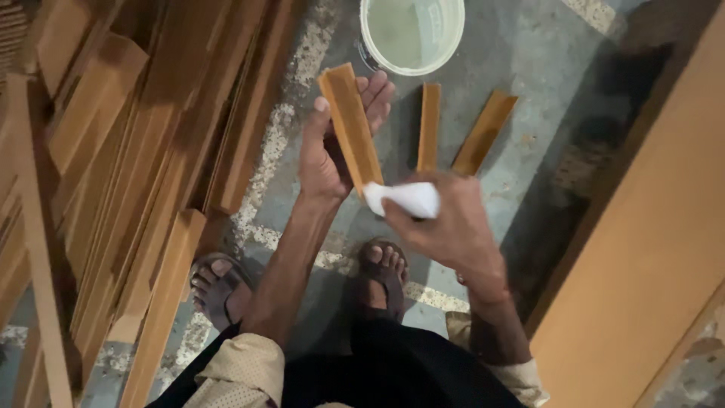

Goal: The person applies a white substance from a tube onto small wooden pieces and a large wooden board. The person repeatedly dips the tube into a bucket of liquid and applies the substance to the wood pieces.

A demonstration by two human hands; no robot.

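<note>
My left hand (326,147) holds a short, flat brown wooden strip (350,125), its long side running away from me. My right hand (447,221) grips a white cloth or wad (404,198) pressed against the near end of that strip. Both hands are raised above the concrete floor, over my sandalled feet.
A white bucket (411,34) with pale liquid stands on the floor ahead. Two more short wooden strips (429,125) (485,132) lie beyond my hands. Long wooden boards (113,189) are stacked at the left. A large wooden panel (649,249) leans at the right.
</note>
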